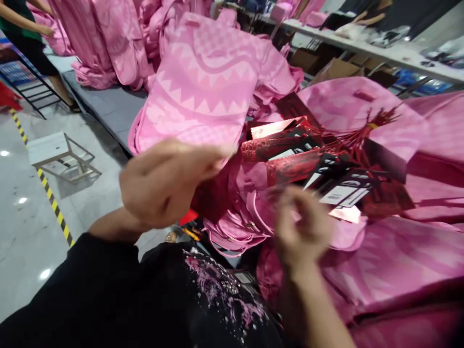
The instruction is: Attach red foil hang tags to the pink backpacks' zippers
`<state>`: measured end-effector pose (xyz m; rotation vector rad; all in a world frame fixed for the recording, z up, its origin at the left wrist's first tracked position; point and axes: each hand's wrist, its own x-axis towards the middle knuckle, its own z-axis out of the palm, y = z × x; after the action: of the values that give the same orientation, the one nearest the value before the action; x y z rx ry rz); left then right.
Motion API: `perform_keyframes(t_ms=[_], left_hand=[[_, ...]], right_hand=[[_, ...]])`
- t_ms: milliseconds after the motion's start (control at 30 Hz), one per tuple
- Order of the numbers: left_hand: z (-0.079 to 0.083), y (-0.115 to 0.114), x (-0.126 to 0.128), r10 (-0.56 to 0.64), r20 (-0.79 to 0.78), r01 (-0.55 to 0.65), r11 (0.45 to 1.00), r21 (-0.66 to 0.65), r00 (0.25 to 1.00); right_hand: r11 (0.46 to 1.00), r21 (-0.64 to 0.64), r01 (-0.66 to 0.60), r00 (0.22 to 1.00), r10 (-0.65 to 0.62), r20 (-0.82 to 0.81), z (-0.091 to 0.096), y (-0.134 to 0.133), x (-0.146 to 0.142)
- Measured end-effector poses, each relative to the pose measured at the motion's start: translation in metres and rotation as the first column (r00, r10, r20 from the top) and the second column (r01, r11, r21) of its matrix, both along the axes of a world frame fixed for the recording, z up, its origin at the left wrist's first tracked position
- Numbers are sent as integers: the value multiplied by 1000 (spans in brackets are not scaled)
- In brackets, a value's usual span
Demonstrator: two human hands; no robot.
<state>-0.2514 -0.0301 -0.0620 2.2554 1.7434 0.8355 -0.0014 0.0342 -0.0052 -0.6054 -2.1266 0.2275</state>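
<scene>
My left hand (166, 181) is closed, blurred by motion, in front of a pink backpack (213, 82) with a pale zigzag tooth pattern. A dark red hang tag (214, 193) hangs just under its fingertips and appears to be held there. Lower right, my right hand (304, 220) is pinched, with its fingertips curled together; what they grip is too blurred to make out. Beyond it lies a bundle of red and black hang tags (290, 162) with white labels, their red strings (373, 125) gathered together. Pink straps (235, 232) with small metal fittings lie between my hands.
More pink backpacks (119, 43) stand along the grey table (105, 108); others (398, 261) lie at right. A small stool (65, 152) stands on the floor beside striped tape (52, 198). One person (25, 29) is far left, another (375, 14) behind the back table (398, 50).
</scene>
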Motion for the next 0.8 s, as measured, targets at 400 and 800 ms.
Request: perform_keyframes(t_ms=[400,800], left_hand=[[-105,-92,16,82,271,-59,994,-90,959],[-189,-44,46,128,141,-47,881,-471,982]], right_hand=[[845,-173,507,330,-5,944,-203,-38,-41],[700,-266,662,491,-137,861,-216,-71,-12]])
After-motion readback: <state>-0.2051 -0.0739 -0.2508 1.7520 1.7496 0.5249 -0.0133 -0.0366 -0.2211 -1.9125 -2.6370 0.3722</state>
